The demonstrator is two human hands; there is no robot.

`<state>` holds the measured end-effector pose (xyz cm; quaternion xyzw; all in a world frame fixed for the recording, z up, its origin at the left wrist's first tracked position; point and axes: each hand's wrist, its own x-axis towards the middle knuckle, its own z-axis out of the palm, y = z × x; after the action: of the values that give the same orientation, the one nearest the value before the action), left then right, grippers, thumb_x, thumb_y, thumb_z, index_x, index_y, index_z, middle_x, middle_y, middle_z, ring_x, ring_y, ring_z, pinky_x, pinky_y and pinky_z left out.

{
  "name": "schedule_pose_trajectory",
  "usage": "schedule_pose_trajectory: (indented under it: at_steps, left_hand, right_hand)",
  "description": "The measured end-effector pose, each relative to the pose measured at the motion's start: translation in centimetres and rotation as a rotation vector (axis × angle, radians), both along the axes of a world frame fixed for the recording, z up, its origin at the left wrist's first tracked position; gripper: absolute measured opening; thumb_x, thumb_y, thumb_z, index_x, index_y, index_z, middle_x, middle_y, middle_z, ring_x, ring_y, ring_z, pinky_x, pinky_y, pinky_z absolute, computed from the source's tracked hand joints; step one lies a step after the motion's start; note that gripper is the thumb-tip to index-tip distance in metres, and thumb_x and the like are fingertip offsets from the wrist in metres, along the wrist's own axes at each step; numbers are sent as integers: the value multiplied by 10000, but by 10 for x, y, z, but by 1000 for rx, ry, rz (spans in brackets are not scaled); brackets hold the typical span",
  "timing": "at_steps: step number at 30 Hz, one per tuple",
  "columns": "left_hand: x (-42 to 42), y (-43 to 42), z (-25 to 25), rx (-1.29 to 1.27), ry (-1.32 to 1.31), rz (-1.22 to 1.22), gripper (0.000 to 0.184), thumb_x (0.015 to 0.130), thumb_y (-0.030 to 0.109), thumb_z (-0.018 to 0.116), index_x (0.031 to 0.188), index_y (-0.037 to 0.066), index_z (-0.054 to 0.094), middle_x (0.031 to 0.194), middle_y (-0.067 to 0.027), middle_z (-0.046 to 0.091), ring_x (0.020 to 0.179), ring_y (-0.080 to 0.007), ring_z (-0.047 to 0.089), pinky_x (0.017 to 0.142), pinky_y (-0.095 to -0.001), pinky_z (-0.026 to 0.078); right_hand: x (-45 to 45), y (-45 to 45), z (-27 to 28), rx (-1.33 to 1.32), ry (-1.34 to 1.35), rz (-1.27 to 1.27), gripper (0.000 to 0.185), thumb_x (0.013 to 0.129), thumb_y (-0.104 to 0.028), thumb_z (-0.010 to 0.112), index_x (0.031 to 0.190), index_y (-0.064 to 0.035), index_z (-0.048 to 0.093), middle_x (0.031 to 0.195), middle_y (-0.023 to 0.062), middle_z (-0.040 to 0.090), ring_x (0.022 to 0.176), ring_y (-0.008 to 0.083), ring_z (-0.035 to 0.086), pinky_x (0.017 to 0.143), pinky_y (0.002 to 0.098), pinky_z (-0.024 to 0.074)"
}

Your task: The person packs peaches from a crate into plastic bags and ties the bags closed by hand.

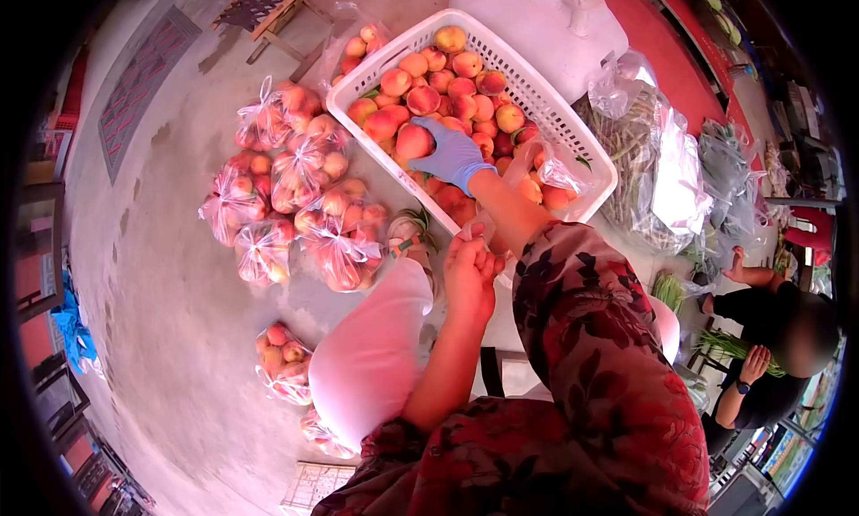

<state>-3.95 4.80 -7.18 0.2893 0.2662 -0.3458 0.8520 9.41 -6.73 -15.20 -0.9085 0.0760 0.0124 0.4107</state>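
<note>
Evidently ripe-looking peach (pixel 413 143) — orange-red, rounded — gripped by gloved right hand (pixel 450 156); left hand (pixel 472 266) curled, hold unclear.

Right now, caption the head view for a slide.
Gloved right hand grasping a peach among many in a white basket, with bags of fruit on the floor beside it.

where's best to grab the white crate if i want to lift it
The white crate is probably best held by its rim at both short ends, coming from outside: it is oblong, so holding opposite ends should balance it, while peaches crowd the inside.
</note>
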Motion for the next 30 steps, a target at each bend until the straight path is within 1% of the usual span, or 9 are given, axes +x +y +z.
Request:
schedule_pose_trajectory:
  at_steps: [3,5,8,12,19,20,23,27,30]
  left_hand:
    - [-3,-1,-3,-69,2,-16,318,812,42,435,1129,50,464,552,51,296,431,-53,239,506,-254,335]
    - [-4,-3,-1,-125,-25,-18,411,789,25,422,1198,57,422,552,52,282,433,-55,239,510,-253,333]
    - [-8,-8,-7,-181,-76,-58,597,763,40,407,1345,85,285,552,52,252,436,-56,227,512,-252,328]
    - [-17,-13,6,-207,-151,-160,655,761,53,412,1388,132,243,564,61,247,458,-58,236,534,-249,333]
    - [-23,-19,11,-150,-90,-190,572,797,58,405,1352,173,325,525,62,232,416,-56,213,531,-240,294]
    - [-25,-20,10,-163,-85,-193,559,798,60,408,1342,171,339,524,62,232,413,-56,211,531,-242,298]
    - [-24,-13,8,-175,-45,-177,525,800,62,414,1313,166,377,522,63,232,407,-56,209,532,-245,309]
    - [-26,-6,9,-224,33,-174,513,803,78,412,1308,161,384,530,59,221,411,-62,221,555,-256,339]
    - [-21,-2,2,-305,31,-144,567,789,86,424,1347,137,331,546,49,223,418,-67,231,580,-281,358]
  right_hand:
    - [-59,-29,80,967,40,-25,587,773,-220,628,1274,-38,382,1081,125,561,916,201,593,809,322,478]
    - [-113,-60,102,1357,223,120,595,760,-231,652,1253,-16,397,1071,115,558,909,207,595,787,333,489]
    - [-166,-86,69,1272,308,-93,567,759,-252,657,1224,-30,421,1032,110,572,865,224,604,755,372,505]
    - [-183,-97,26,1545,337,-805,397,794,-260,628,1093,-29,508,971,108,592,790,213,596,717,363,494]
    - [-202,-100,-27,265,-187,-800,370,806,-260,617,1073,-21,524,901,109,606,765,197,591,677,338,487]
    - [-206,-102,-24,165,44,-664,416,792,-253,625,1096,5,504,846,103,610,745,193,589,656,331,483]
    - [-206,-56,30,266,162,-767,429,766,-240,643,1073,37,528,816,105,614,731,197,589,675,318,478]
    - [-192,-54,21,-146,43,-456,337,749,-237,665,981,1,610,786,134,602,708,190,594,660,327,477]
    - [-150,-41,51,124,-201,-285,243,790,-160,625,996,-33,617,802,77,611,701,141,584,644,260,462]
